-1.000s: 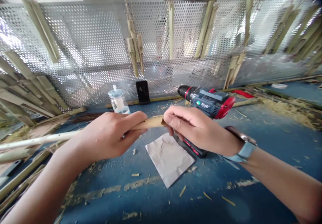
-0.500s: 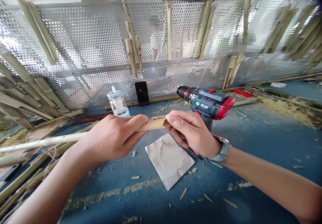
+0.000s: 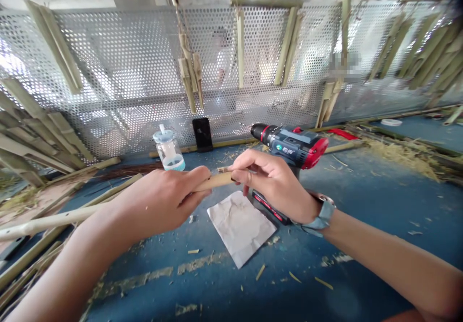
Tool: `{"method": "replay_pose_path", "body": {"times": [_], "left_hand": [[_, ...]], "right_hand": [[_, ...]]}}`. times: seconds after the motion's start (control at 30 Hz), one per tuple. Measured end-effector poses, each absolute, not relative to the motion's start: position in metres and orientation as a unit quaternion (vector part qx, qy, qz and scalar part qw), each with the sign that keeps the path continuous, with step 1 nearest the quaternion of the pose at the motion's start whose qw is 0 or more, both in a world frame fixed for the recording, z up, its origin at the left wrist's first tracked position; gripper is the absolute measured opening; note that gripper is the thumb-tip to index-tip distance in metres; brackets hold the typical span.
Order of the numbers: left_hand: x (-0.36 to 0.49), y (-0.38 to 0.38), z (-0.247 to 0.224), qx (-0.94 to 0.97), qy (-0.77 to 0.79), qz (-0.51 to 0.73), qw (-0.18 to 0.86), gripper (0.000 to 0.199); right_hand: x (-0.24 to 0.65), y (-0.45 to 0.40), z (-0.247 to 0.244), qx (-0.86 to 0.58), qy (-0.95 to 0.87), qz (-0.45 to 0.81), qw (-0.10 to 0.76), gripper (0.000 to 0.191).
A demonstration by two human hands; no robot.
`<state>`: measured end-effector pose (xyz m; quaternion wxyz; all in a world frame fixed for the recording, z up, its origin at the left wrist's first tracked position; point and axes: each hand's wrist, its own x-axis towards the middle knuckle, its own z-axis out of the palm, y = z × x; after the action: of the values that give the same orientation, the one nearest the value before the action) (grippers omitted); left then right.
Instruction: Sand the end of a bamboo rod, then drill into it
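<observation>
My left hand [image 3: 177, 192] is wrapped round a pale bamboo stick [image 3: 213, 182], whose end pokes out to the right of the fingers. The stick seems to run back behind my wrist to a long pale length at the left edge. At its right end the thumb and fingers of my right hand [image 3: 267, 175] are closed, pinching the split rim, where a thin raised sliver shows. Below lies a crumpled white paper [image 3: 241, 228]. A black and red marker-like tool [image 3: 269, 207] rests beside it, and a cordless drill [image 3: 291, 143] stands behind my right hand.
A lidded clear cup [image 3: 169, 151] and a phone [image 3: 202, 135] stand at the back against a perforated metal screen [image 3: 144, 71]. Bamboo pieces [image 3: 39, 129] are stacked at left, more hang along the screen. Shavings [image 3: 401, 155] lie on the blue table [image 3: 379, 216].
My right fingers have shifted on the stick's end, now covering more of its opening. The long left part of the stick has tilted lower. The view has moved slightly.
</observation>
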<state>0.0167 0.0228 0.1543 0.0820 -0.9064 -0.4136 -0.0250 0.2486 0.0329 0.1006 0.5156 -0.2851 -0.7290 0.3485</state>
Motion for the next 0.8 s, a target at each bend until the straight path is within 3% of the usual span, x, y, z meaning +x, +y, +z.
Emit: {"method": "replay_pose_path", "body": {"times": [0.17,0.3,0.6,0.8], "left_hand": [[0.021,0.016,0.156,-0.910,-0.407,-0.041,0.064,0.012],[0.023,0.006,0.158,-0.913,-0.399,-0.061,0.049,0.021],[0.027,-0.012,0.164,-0.926,-0.362,-0.096,0.051,0.021],[0.030,-0.016,0.163,-0.933,-0.349,-0.061,0.062,0.020]], "right_hand": [[0.251,0.025,0.104,-0.255,-0.773,0.182,0.551,0.005],[0.257,0.015,0.116,-0.227,-0.807,0.057,0.543,0.009],[0.262,-0.010,0.130,-0.288,-0.766,0.181,0.546,0.007],[0.263,-0.003,0.118,-0.243,-0.769,0.143,0.574,0.006]]}}
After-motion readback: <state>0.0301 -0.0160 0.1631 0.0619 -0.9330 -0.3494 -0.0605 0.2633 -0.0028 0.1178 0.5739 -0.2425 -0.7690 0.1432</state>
